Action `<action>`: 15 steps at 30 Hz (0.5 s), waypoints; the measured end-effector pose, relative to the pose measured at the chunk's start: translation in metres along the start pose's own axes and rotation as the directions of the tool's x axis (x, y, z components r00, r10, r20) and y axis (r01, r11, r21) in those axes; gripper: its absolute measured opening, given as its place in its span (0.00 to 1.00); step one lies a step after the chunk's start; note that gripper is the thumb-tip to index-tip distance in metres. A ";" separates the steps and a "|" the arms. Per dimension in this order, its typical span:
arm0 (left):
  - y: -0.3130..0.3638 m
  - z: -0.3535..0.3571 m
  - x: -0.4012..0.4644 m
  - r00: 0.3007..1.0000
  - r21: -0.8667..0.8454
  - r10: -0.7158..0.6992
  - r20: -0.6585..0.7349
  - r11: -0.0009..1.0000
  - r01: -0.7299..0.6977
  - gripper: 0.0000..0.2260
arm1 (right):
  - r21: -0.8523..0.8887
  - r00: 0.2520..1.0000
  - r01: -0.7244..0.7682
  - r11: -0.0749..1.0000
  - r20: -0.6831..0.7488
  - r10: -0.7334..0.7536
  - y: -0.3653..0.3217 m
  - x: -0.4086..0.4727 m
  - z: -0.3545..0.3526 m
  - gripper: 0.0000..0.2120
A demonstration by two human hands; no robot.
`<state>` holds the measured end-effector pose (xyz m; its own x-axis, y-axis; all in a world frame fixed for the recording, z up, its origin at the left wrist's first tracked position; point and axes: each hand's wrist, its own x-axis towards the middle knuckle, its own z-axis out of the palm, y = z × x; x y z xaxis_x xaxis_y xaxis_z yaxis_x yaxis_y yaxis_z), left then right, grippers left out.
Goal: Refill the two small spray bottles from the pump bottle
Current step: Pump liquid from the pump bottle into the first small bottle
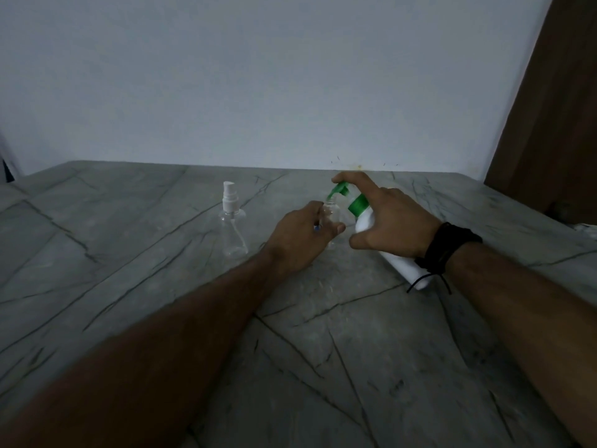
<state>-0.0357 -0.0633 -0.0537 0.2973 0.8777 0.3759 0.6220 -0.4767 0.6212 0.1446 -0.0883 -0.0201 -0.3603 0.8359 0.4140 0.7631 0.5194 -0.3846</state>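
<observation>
Marble table (355, 367): left hand (303, 240) gripped the open bottle (332, 216), right hand (394, 221) clasped the pump bottle (366, 223) (capped bottle (232, 227) looked empty).

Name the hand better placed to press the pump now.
Right. The right hand already grips the tilted pump bottle, forefinger on its green head over the open bottle. The left hand is busy steadying that bottle.

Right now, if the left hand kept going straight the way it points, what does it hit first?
The left hand points forward and right, already gripping the open spray bottle. Straight on, it would likely meet the pump bottle tilted in the right hand, its green nozzle over the small bottle's mouth. Depth unclear.
</observation>
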 end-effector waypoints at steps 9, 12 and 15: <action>0.000 -0.001 0.002 1.000 0.003 -0.004 0.024 1.000 0.004 0.21 | -0.013 0.999 -0.006 1.000 -0.039 0.006 -0.003 -0.006 0.001 0.41; 0.001 0.000 0.002 1.000 0.004 0.000 0.021 1.000 0.000 0.21 | 0.034 0.997 -0.021 0.999 -0.074 0.024 -0.003 -0.008 -0.001 0.36; 0.002 0.002 0.001 1.000 0.010 0.008 0.025 1.000 -0.008 0.22 | 0.044 0.995 -0.028 0.999 -0.090 0.032 -0.003 -0.008 -0.003 0.34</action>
<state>-0.0322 -0.0632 -0.0536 0.3200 0.8749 0.3636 0.6264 -0.4833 0.6116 0.1470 -0.0973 -0.0201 -0.2855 0.8328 0.4743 0.7490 0.5026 -0.4317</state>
